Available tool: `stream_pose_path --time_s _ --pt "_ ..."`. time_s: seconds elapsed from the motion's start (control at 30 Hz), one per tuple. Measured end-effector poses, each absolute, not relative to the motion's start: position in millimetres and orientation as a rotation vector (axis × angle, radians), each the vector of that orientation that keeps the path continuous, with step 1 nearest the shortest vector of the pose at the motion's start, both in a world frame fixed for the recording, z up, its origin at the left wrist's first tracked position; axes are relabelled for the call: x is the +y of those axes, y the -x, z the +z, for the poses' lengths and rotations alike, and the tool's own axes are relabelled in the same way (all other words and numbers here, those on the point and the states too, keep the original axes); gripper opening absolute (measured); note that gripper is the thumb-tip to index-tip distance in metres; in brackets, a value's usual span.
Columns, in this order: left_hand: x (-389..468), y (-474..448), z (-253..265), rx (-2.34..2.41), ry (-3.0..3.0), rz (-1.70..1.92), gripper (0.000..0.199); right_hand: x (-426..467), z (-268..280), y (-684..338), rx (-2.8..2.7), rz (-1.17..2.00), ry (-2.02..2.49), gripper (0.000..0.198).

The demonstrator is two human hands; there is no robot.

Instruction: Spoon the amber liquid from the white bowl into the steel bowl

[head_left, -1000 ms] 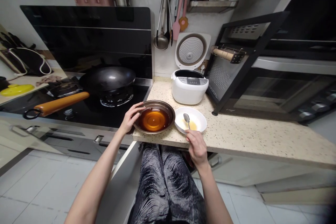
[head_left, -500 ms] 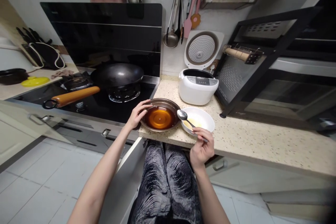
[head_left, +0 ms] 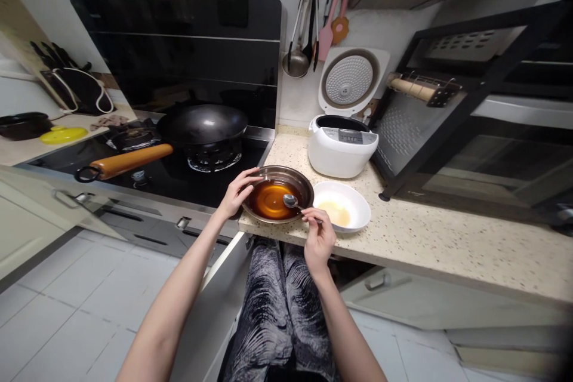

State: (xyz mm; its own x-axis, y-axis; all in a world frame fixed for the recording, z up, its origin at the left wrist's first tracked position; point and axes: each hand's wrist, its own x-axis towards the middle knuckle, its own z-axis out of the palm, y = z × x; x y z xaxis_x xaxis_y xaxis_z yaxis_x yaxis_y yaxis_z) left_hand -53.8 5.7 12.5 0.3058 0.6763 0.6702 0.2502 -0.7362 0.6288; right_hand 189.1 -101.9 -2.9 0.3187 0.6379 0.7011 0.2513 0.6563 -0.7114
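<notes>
A round metal bowl [head_left: 250, 210] of clear brown liquid stands at the counter's front edge. My left hand [head_left: 237, 192] grips its left rim, with the fingertips over the edge. In my right hand [head_left: 320, 237] is a metal spoon [head_left: 290, 200], pinched by the handle. The spoon's head is over the right part of the liquid; whether it touches the surface I cannot tell. Just right of the metal bowl sits a white bowl [head_left: 358, 206] with some pale yellow liquid in the bottom.
Behind the bowls is a white rice cooker [head_left: 342, 155] with its lid up. A black wok [head_left: 203, 123] rests on the stove at left, its wooden handle [head_left: 134, 161] pointing toward the front. A black rack [head_left: 403, 131] with an oven stands at right. Below, a cabinet door [head_left: 224, 292] hangs open.
My right hand has moved left with the spoon, from over the white bowl to over the metal bowl. My left hand stays on the rim. The view has shifted slightly.
</notes>
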Motion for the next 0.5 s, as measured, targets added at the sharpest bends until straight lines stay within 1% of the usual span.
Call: stream_pose_path --time_s 0.5 --pt "5.4 53.6 12.2 0.828 -2.162 1.419 0.040 -100.7 -1.6 -184.7 -1.216 0.395 0.934 0.020"
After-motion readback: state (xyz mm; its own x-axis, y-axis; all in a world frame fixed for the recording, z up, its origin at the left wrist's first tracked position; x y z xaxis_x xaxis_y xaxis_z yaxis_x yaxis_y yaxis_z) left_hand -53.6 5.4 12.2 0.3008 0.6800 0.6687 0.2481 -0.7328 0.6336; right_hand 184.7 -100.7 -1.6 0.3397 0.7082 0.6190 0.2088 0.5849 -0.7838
